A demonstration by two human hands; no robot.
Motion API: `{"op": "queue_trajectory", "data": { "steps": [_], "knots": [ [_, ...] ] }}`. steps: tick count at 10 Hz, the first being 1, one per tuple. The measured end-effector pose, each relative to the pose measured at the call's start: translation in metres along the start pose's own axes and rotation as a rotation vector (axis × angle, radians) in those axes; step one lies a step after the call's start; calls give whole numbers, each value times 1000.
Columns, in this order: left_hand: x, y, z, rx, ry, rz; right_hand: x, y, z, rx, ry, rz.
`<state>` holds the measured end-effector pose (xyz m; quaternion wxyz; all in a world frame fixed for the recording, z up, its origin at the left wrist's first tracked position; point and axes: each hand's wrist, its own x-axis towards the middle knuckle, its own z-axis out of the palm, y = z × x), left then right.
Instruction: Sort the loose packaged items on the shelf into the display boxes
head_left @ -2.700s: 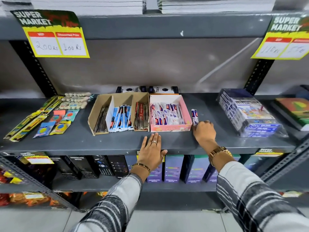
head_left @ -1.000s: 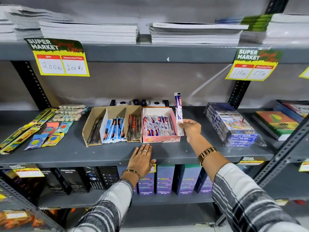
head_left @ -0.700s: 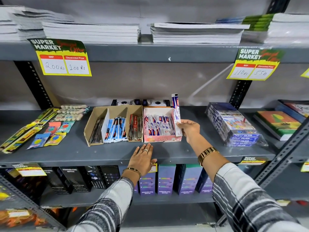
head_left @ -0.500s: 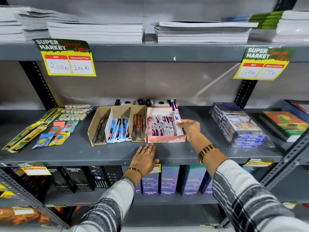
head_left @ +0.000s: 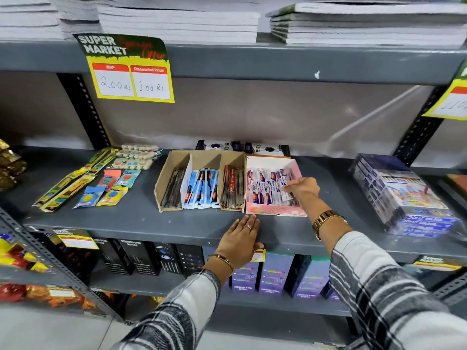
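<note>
Right hand (head_left: 302, 189), centre-right of frame, pinches a white-and-blue packet (head_left: 285, 192) low inside the pink display box (head_left: 275, 211), not yet let go. Left hand (head_left: 240, 242) lies flat and empty on the shelf (head_left: 126, 218) edge. Plenty left: loose packets (head_left: 106, 188) at left sit unsorted, well apart from the cardboard divider box (head_left: 202, 183). Nothing blocks the reach.

The shelf (head_left: 141, 218) is matt grey painted metal. The brown box (head_left: 161, 183) is plain dull cardboard; the pink box (head_left: 275, 210) smoother printed card. Packets (head_left: 262, 188) inside look glossy plastic.
</note>
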<state>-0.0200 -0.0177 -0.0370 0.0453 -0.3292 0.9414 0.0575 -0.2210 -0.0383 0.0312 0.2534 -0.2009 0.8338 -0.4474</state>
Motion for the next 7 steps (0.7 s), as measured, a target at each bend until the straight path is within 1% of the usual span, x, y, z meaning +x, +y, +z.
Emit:
{"op": "queue_trajectory", "data": {
  "steps": [2, 4, 5, 6, 7],
  "knots": [
    [1, -3, 3, 32, -16, 12, 4, 1, 13, -242, 15, -67],
    [0, -1, 1, 41, -7, 10, -1, 3, 16, -460, 49, -253],
    [-2, -1, -1, 31, -12, 0, -9, 3, 13, -609, 51, -460],
    [-2, 1, -2, 3, -4, -6, -16, 4, 10, -707, 45, -604],
    [-2, 4, -7, -64, 11, -26, -23, 8, 5, -901, 108, -770]
  ]
}}
